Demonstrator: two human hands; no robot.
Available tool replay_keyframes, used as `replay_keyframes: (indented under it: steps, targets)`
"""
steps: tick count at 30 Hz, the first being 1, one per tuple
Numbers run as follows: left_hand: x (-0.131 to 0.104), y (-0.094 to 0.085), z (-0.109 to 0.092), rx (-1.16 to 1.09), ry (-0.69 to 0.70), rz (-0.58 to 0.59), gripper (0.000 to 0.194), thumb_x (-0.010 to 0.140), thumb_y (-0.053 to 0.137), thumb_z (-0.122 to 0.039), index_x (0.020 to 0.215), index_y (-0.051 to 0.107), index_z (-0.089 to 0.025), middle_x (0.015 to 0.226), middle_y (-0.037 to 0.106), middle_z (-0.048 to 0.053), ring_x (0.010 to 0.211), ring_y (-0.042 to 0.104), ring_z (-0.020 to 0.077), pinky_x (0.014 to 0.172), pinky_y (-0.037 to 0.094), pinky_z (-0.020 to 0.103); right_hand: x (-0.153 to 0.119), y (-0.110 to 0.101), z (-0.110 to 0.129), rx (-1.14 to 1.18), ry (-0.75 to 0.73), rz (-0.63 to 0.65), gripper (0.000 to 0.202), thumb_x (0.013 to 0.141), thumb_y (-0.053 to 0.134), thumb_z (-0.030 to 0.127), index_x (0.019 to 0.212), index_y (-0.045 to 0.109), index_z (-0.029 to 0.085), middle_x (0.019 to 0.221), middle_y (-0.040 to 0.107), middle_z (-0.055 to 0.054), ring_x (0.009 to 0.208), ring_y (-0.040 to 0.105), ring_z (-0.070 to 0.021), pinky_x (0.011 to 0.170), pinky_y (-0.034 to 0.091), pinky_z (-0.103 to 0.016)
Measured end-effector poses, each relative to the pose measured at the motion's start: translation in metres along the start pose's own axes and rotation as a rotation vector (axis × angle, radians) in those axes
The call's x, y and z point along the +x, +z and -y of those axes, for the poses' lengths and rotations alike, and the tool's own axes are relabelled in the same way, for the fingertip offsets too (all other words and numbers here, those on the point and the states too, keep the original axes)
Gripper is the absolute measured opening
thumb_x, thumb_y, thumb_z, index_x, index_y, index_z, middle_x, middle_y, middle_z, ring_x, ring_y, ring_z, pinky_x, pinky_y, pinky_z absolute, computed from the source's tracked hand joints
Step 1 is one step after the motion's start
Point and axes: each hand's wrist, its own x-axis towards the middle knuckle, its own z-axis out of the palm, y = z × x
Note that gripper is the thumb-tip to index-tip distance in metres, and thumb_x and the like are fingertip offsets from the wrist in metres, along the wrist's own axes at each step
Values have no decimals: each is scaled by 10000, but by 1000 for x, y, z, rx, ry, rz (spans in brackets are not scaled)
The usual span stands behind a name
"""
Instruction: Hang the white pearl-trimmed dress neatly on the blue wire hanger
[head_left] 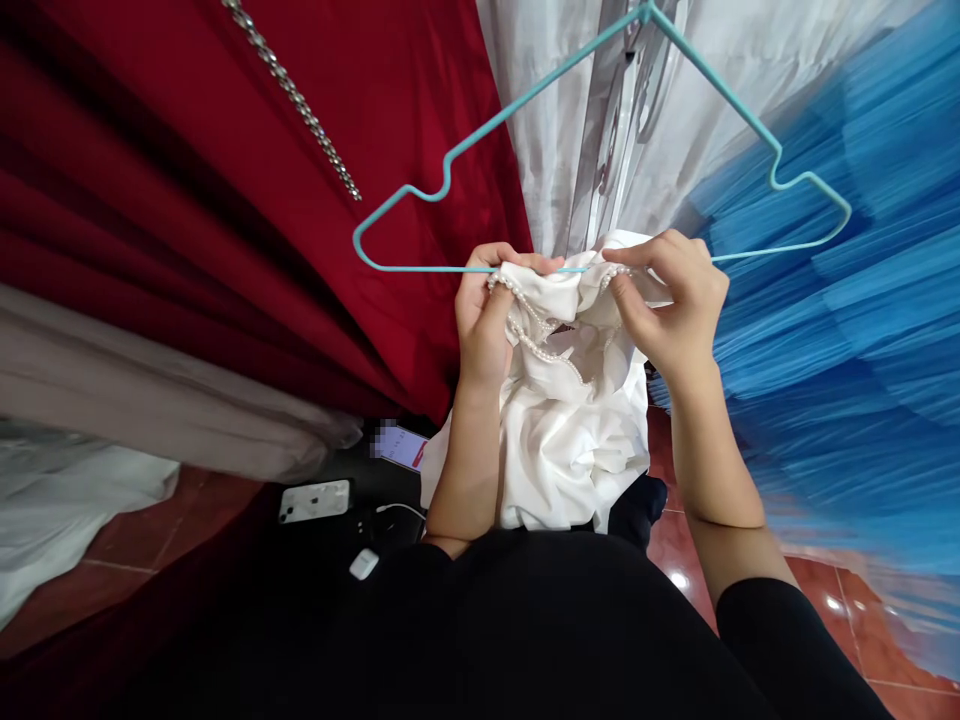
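A white dress (570, 430) with strings of pearl beads along its top edge hangs down in front of me. My left hand (491, 310) pinches the left part of that edge against the bottom bar of a light blue hanger (420, 268). On the other side, my right hand (675, 290) grips the beaded cloth between thumb and fingers, close to the same bar. White fabric lies partly over the bar between my hands. The hanger's shoulders rise above them, and its top reaches the upper edge of the view.
Red cloth (405, 130) hangs at the left, with a jewelled strip (296, 95) on it. White curtains (540, 110) are behind, blue tulle (847, 330) at the right. A phone (315, 501), a small white case (364, 564) and a purple-white card-like item (401, 446) lie at lower left.
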Motion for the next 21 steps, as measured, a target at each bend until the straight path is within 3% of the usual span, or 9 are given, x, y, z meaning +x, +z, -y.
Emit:
replay_keyframes:
  steps: [3, 6, 9, 11, 14, 17, 19, 21]
  targets:
    - [-8, -23, -1, 202, 160, -115, 283, 869, 802, -405, 1029, 714, -188, 1089, 703, 75, 1064, 700, 217, 942, 557, 316, 0, -8, -1, -1, 16, -31, 136, 921, 617, 240, 997, 724, 274, 905, 733, -1, 835, 676, -201, 874, 493, -436]
    - [-12, -57, -9, 388, 289, -343, 108, 802, 800, -156, 894, 744, -151, 876, 668, 22, 833, 639, 132, 781, 515, 251, 0, -14, 1, 4, 14, -46, 100, 913, 633, 237, 954, 721, 261, 838, 707, 11, 786, 663, -179, 872, 478, -424]
    - [-6, -87, -28, 466, 247, -432, 273, 771, 649, 67, 916, 707, -157, 838, 637, -24, 688, 563, 72, 654, 440, 235, 0, -15, 1, -3, 13, -41, 96, 911, 640, 234, 955, 722, 257, 839, 705, 11, 792, 665, -178, 872, 471, -420]
    - [3, -95, -44, 488, 254, -453, 373, 772, 550, 141, 924, 694, -168, 874, 630, -36, 644, 531, 41, 615, 402, 231, 0, -14, 2, -5, 13, -38, 103, 907, 645, 231, 965, 725, 259, 864, 718, 8, 815, 676, -185, 867, 469, -417]
    - [23, -86, -67, 479, 337, -439, 413, 792, 482, 186, 864, 662, -179, 872, 623, -46, 628, 518, 40, 595, 394, 233, -1, -12, 1, -1, 6, -53, 103, 901, 655, 228, 967, 725, 264, 858, 719, 11, 799, 674, -189, 853, 468, -420]
    - [45, -60, -85, 542, 379, -390, 369, 770, 514, 188, 795, 621, -165, 804, 580, -41, 567, 456, 39, 552, 371, 235, -3, -11, 1, 2, -16, -83, 93, 913, 653, 231, 967, 718, 269, 843, 712, 16, 762, 656, -184, 838, 464, -428]
    - [58, -41, -92, 629, 392, -355, 303, 802, 567, 110, 758, 622, -185, 780, 576, -24, 538, 422, 56, 531, 355, 263, -5, -11, 1, 4, -42, -101, 92, 916, 650, 227, 966, 712, 272, 834, 706, 20, 749, 646, -181, 822, 458, -430]
    - [66, -25, -95, 693, 361, -272, 227, 832, 660, -7, 780, 642, -227, 846, 635, -5, 577, 492, 95, 541, 376, 295, -5, -11, 1, 1, -64, -112, 99, 901, 662, 214, 963, 708, 276, 824, 707, 25, 741, 642, -178, 801, 452, -428]
